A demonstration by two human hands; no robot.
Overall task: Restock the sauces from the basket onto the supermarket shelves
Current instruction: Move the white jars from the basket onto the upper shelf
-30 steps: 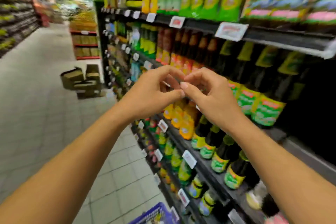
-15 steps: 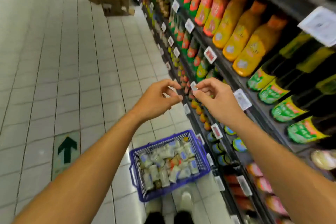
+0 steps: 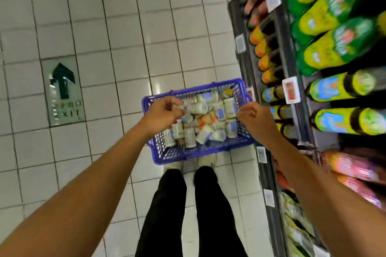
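Note:
A blue plastic basket [image 3: 189,155] stands on the tiled floor just ahead of my feet. It is filled with several small pale sauce jars [image 3: 201,108] with blue and white labels, lying jumbled. My left hand [image 3: 162,113] hovers over the basket's left side, fingers loosely curled, with fingertips close to the jars. My right hand [image 3: 255,119] hangs over the right rim, also loosely curled. I see nothing held in either hand. The supermarket shelves [image 3: 292,62] rise along the right, stocked with bottles.
Green-and-yellow labelled bottles [image 3: 325,16] and dark bottles with blue labels [image 3: 338,86] fill the shelves, with price tags [image 3: 290,89] on the shelf edges. My legs [image 3: 188,210] stand behind the basket. A green exit arrow sign [image 3: 64,92] marks the floor at left.
My view has tipped down from the shelves to the floor. Both hands have dropped from in front of the shelves, moved apart, and now hang over the basket.

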